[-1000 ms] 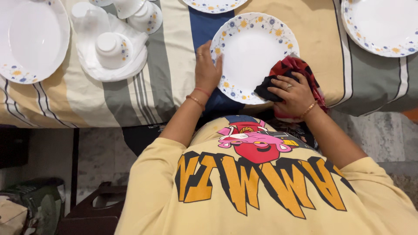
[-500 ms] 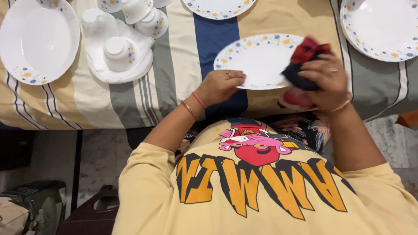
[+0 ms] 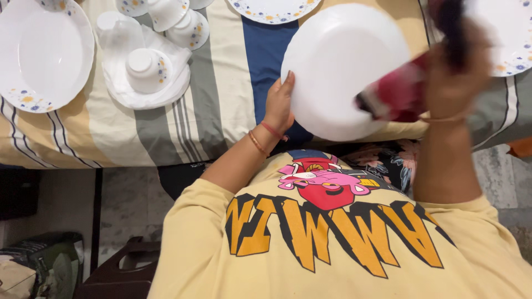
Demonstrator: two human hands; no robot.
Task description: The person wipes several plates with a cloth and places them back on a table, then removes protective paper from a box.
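Observation:
My left hand (image 3: 280, 102) grips the left rim of a white plate (image 3: 338, 72), turned so its plain underside faces me, held above the striped tablecloth (image 3: 221, 94). My right hand (image 3: 454, 77), blurred by motion, holds a red and black cloth (image 3: 402, 94) against the plate's right edge.
A large white oval dish (image 3: 41, 52) lies at the far left. Upturned white cups (image 3: 147, 69) sit on a white plate beside it. Flower-rimmed plates lie at the top centre (image 3: 271, 8) and top right (image 3: 512, 39). A dark stool (image 3: 119, 271) stands on the floor at lower left.
The plate lay face up on the table, was tilted up, and is now flipped with its underside facing me. My right hand with the cloth rose and swung to the right.

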